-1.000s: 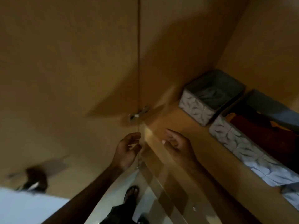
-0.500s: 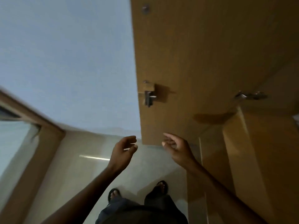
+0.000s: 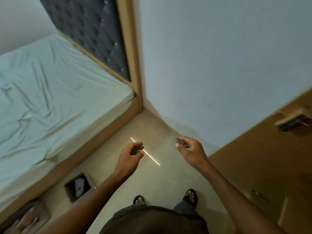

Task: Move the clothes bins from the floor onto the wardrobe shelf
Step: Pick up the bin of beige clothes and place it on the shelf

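Left hand (image 3: 130, 153) and right hand (image 3: 190, 150) are empty, fingers loosely curled; a bin (image 3: 70, 193) sits beside the bed (image 3: 50, 81).

Floor (image 3: 157, 179) strip open ahead. Bed (image 3: 50, 98) bounds left, wardrobe door (image 3: 261, 166) bounds right, wall (image 3: 219, 65) closes far end. Bin (image 3: 79, 186) sits on floor beside bed frame.
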